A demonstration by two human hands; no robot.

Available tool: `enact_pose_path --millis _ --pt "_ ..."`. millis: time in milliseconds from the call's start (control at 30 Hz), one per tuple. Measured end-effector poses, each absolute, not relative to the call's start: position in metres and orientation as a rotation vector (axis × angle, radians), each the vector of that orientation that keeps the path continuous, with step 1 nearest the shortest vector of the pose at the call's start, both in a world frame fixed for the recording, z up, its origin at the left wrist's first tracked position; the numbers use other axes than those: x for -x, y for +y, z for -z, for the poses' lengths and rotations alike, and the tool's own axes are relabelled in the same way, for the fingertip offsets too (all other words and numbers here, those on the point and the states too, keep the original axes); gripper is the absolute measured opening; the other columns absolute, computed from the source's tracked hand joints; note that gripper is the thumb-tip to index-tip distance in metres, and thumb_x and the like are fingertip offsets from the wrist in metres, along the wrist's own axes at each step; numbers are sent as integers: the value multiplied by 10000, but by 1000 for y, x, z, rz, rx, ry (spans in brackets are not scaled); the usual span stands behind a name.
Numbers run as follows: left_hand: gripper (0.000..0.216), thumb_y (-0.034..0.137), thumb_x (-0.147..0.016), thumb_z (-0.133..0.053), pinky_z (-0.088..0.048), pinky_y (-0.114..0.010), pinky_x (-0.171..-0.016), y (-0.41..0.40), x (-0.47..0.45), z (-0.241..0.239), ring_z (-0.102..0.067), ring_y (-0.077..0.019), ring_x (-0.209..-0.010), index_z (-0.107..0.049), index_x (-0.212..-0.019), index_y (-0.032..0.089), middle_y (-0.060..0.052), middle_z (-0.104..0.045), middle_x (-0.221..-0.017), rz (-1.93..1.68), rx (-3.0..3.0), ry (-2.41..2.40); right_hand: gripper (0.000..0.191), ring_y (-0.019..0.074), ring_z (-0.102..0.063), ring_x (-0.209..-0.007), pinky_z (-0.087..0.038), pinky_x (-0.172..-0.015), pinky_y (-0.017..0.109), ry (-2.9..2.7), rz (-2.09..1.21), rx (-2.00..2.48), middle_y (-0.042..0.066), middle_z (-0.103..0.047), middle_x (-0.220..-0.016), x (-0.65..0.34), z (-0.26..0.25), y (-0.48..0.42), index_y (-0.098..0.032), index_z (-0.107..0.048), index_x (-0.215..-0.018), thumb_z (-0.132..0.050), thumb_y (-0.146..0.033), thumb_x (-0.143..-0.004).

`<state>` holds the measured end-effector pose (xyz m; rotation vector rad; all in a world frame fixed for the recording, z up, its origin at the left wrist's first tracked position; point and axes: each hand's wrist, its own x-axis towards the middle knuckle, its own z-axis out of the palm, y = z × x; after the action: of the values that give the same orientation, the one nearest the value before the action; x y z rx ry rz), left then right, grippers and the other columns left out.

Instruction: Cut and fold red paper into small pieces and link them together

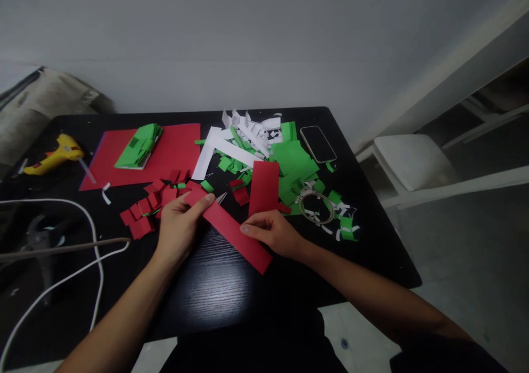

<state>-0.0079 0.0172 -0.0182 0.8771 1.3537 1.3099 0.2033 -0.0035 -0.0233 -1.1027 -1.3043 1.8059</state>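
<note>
A long red paper strip (231,228) slants across the near middle of the dark table, held up between both hands. My left hand (177,224) pinches its upper left end, thumb on top. Farther down, my right hand (275,232) grips the strip's edge between thumb and fingers. Just beyond the right hand lies a wider red paper piece (264,183). Small folded red paper pieces (142,210) are heaped beside the left hand. The pointed metal tips (222,198) of a tool show behind the strip; the rest of it is hidden.
Green paper pieces (295,161), white paper strips (235,150), a phone (318,144) and a tape ring (316,209) lie beyond. At left are a red sheet (177,152), folded green paper (139,146), a yellow glue gun (58,155) and a white cable (97,252). A white stool (409,161) stands right.
</note>
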Motion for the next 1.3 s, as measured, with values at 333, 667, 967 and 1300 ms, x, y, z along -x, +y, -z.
enact_pose_path --millis 333,667,967,1300 --pt "308 378 -741 -843 -431 -223 -540 5 -10 12 -510 -103 -535 -658 -611 170 39 -607 -587 -1065 -1091 1280 265 150 -626 -678 -451 -652 269 -1377 -1715 1109 21 -743 -747 -203 24 -3 -147 -787 -826 -717 -401 -849" --pt "162 253 -673 -862 -518 -209 -570 26 8 6 -587 -95 -547 -731 -703 163 31 -674 -644 -1529 -623 1352 287 152 -635 -654 -450 -626 266 -1342 -1738 1106 26 -745 -714 -204 21 -2 -153 -778 -769 -746 -434 -823" --pt "228 328 -681 -881 -563 -227 -652 19 -1 11 -655 -127 -639 -761 -740 143 -14 -742 -735 -1397 -638 1268 289 158 -667 -657 -486 -634 263 -1351 -1687 1113 33 -764 -731 -203 25 -2 -153 -784 -792 -734 -433 -844" --pt "262 355 -687 -895 -534 -264 -596 11 -4 19 -644 -155 -591 -744 -662 143 -33 -744 -678 -1240 -901 1340 408 193 -745 -685 -591 -693 315 -1197 -1832 1063 62 -783 -742 -202 23 -2 -138 -768 -810 -794 -544 -786"
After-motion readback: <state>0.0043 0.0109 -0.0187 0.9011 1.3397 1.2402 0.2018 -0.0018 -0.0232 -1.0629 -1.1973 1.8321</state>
